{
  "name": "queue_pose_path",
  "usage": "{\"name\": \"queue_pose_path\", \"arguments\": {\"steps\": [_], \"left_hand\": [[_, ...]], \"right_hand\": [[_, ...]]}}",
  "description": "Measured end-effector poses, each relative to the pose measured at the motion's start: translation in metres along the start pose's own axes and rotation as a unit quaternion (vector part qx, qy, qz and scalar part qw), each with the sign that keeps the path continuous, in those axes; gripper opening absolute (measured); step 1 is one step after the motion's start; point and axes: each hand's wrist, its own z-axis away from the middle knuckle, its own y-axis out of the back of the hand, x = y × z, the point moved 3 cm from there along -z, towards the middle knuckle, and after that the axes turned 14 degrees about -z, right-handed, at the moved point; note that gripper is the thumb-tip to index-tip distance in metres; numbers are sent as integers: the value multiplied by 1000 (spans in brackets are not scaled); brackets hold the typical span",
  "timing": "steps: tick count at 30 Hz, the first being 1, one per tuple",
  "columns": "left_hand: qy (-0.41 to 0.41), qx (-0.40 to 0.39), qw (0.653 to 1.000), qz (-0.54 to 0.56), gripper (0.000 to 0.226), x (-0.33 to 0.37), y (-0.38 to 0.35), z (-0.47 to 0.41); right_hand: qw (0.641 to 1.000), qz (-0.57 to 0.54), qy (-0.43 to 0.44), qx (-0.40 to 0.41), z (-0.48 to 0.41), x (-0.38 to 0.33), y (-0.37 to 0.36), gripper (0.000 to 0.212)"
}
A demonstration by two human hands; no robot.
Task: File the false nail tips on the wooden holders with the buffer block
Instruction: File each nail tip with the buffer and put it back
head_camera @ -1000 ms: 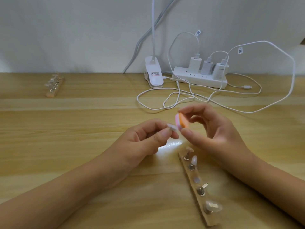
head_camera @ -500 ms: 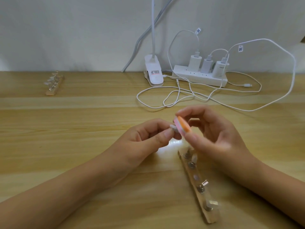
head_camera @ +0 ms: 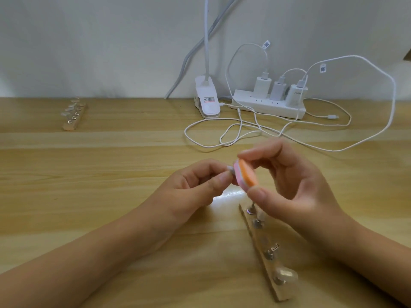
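While the person sat over the wooden table (head_camera: 89, 174), the left hand (head_camera: 191, 185) pinched a small pale nail tip (head_camera: 229, 168) between thumb and forefinger, held up off the tabletop. The right hand (head_camera: 295, 185) gripped the orange-and-pink buffer block (head_camera: 246, 174) by its ends, thumb below and fingertips above, its pink side touching the tip. Just under that hand lay a wooden holder (head_camera: 266, 263) with metal pegs and a few clear tips, its far end partly hidden by the thumb. A second holder (head_camera: 73, 117) sat well apart at the far left. By the wall stood a white power strip (head_camera: 266, 105) with three chargers, a clip lamp base (head_camera: 208, 101) beside it, and loose white cables (head_camera: 222, 138).
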Motion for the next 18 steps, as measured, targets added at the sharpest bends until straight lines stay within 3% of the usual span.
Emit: {"name": "queue_pose_path", "arguments": {"steps": [4,7,11,15,18], "left_hand": [[9,15,1000,20,16,-4,4,0],[-5,25,1000,-11,15,-2,3,1],[-62,42,992,-99,18,7,-7,10],[-110,56,975,-187,7,12,-14,19],[-118,19,952,-282,7,9,-20,22]], "right_hand": [[989,-52,-87,111,-13,15,25,29],[972,-90,-120,183,-17,22,41,38],[965,-103,-144,192,-17,28,42,39],[964,-117,-146,187,-18,27,41,29],[968,-118,-143,171,-18,25,39,35]]}}
